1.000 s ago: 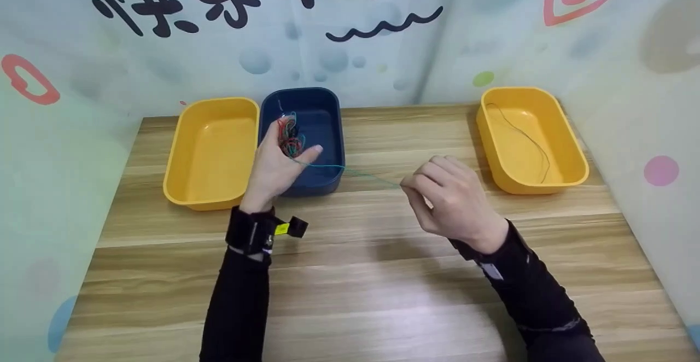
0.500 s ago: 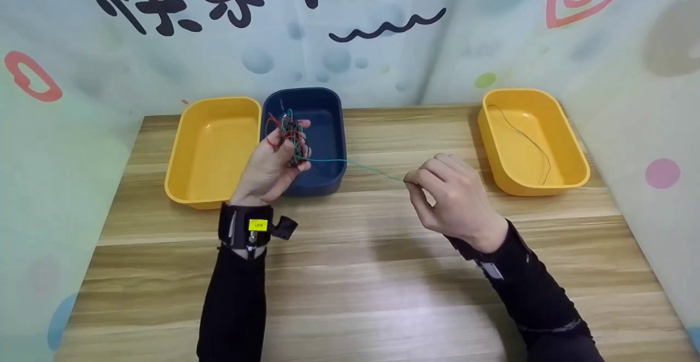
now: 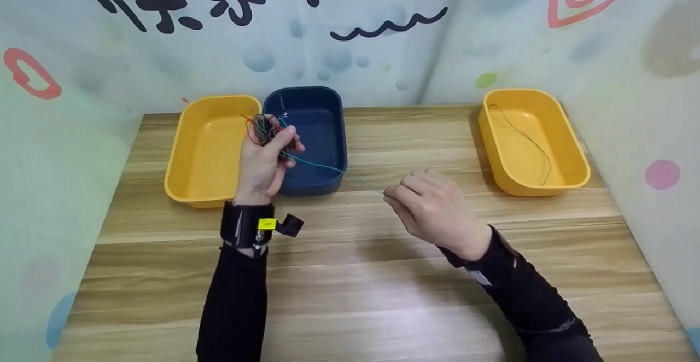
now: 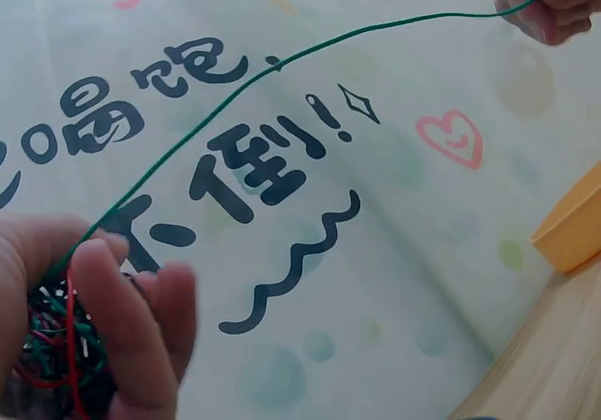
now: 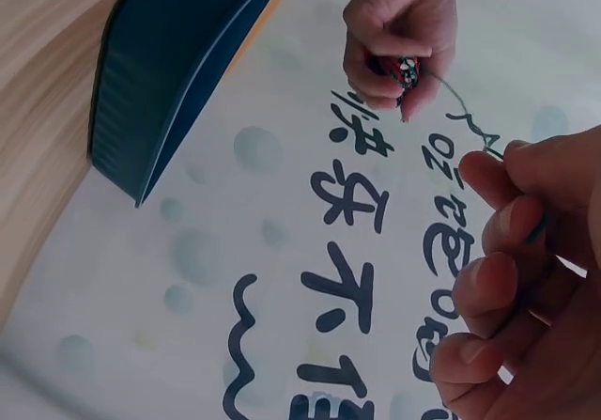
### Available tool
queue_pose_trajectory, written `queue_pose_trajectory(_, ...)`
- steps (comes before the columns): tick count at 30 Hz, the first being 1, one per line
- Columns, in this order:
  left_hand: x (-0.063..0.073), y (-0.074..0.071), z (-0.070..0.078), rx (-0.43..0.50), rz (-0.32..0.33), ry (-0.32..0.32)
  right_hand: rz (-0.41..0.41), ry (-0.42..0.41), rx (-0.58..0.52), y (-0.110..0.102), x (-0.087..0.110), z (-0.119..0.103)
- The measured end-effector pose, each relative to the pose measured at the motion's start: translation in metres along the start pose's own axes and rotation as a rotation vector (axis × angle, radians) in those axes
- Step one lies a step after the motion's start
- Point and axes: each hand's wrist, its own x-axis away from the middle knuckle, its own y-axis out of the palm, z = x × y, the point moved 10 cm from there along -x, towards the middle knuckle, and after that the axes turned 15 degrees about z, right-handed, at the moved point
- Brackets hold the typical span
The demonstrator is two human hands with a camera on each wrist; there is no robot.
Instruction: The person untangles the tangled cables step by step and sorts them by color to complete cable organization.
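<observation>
My left hand point(image 3: 261, 168) grips a tangled bundle of thin wires point(image 3: 268, 130), red, green and dark, with the thumb laid over it. It is held above the left side of the blue bin point(image 3: 322, 184). From the bundle a green wire point(image 4: 211, 119) runs across to my right hand point(image 3: 437, 206), which pinches its far part between thumb and forefinger. In the right wrist view a short green end pokes out between the curled fingers point(image 5: 488, 284). The green wire sags a little between the hands.
A yellow bin point(image 3: 186, 187) adjoins the blue one on its left. Another yellow bin point(image 3: 492, 170) at the far right holds one thin dark wire point(image 3: 528, 138). Behind the wood-grain table point(image 3: 350, 296) hangs a printed backdrop point(image 3: 383, 72).
My left hand has turned and shifted slightly left, its thumb now over the wire bundle. The right hand, still pinching the green wire, has come a little left and down.
</observation>
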Motion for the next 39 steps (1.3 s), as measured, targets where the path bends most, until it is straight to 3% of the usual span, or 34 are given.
queue_pose_trajectory(8,-0.003,-0.012,0.016,-0.036,0.183,0.245,0.045,-0.201,-0.069,0.000,0.001,-0.032)
queue_pose_trajectory(13,0.000,-0.018,0.021,-0.039,0.283,0.334,0.059,-0.251,-0.080,0.000,0.001,-0.040)
queue_pose_trajectory(23,0.003,-0.028,0.019,0.048,0.414,0.336,0.048,-0.283,-0.086,0.001,0.004,-0.047)
queue_pose_trajectory(32,-0.009,-0.053,0.013,0.163,0.536,0.226,0.035,-0.287,-0.140,-0.003,0.004,-0.051)
queue_pose_trajectory(39,-0.010,-0.057,0.017,0.216,0.543,0.229,0.044,-0.288,-0.130,-0.008,0.002,-0.051)
